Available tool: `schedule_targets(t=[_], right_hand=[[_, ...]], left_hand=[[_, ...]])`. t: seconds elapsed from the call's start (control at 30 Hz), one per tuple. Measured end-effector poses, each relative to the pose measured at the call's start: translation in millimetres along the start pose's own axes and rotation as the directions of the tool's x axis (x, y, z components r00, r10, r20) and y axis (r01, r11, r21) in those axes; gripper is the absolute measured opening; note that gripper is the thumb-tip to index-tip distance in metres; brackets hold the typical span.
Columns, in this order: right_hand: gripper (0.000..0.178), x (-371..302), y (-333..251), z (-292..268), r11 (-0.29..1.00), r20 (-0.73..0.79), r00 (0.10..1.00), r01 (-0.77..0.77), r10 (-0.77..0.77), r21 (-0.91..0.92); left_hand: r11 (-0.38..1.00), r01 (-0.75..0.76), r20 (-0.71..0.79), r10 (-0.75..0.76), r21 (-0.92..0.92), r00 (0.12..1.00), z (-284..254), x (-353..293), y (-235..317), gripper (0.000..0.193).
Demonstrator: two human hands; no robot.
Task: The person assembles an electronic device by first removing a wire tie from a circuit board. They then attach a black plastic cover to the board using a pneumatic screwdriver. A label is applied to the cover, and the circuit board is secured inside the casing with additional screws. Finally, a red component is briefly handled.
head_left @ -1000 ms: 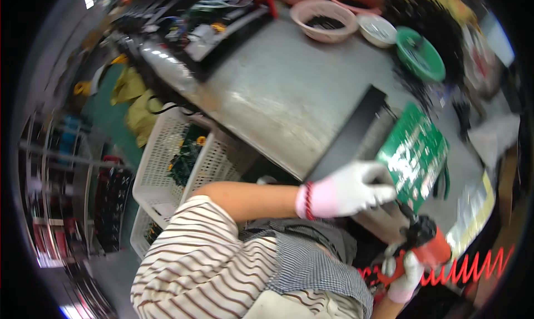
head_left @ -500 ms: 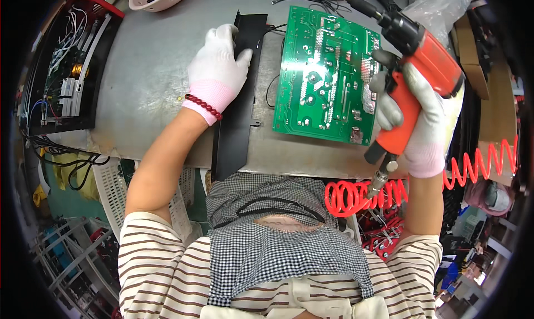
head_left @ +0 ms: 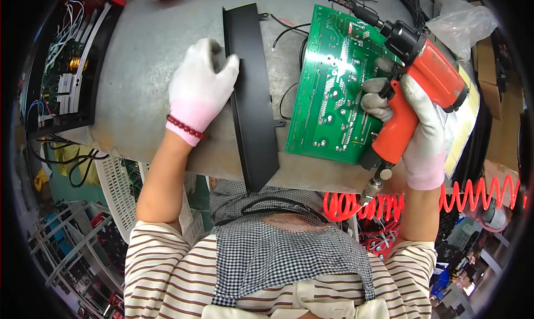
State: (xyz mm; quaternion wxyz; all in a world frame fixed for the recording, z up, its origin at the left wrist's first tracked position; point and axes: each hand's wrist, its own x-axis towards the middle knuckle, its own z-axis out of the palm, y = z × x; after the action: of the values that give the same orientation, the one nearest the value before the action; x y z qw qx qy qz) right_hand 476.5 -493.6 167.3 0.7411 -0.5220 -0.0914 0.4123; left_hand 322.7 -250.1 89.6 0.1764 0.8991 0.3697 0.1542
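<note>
Left hand: we had our gloved left hand (head_left: 201, 88) spread flat on the grey metal worktable (head_left: 150, 52), fingers loosely open and gripping nothing; its thumb side touched the left edge of the black metal panel (head_left: 251, 96).
Right hand: our gloved right hand (head_left: 411, 135) was wrapped tight round the handle of the orange pneumatic screwdriver (head_left: 414, 91), index finger at the trigger.
Screwdriver: we held it tilted, its black nose pointing up-left over the top right corner of the green circuit board (head_left: 334, 85); whether the bit touched the board we could not tell.
Air hose: a red coiled hose (head_left: 445, 199) ran from the bottom of the handle off to the right, below the table edge.
Circuit board: it lay solder side up on the table, just right of the black panel, with black wires (head_left: 286, 93) between the two.
Black panel: it lay lengthwise from the far side to the near edge, its lower end overhanging.
Far left: an open black chassis (head_left: 67, 68) with wiring sat on the table.
</note>
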Motion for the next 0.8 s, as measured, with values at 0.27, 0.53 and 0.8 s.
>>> schedule_targets(t=[0.27,0.53,0.8], right_hand=[[0.042,2.0,3.5,-5.7,0.998,0.035,0.998,0.041,-0.043,0.045],[0.045,4.4,3.9,-15.0,0.999,0.057,0.998,0.028,-0.031,0.046],[0.059,2.0,2.6,-11.2,0.999,-0.045,0.999,-0.001,0.003,0.046]], left_hand=[[0.634,0.232,0.226,-0.091,-0.738,0.970,-1.9,5.3,-21.6,0.028],[0.379,0.493,0.530,-0.008,-0.783,0.848,-43.7,13.8,25.1,0.033],[0.286,0.503,0.549,0.104,-0.815,0.830,4.7,22.2,37.7,0.038]])
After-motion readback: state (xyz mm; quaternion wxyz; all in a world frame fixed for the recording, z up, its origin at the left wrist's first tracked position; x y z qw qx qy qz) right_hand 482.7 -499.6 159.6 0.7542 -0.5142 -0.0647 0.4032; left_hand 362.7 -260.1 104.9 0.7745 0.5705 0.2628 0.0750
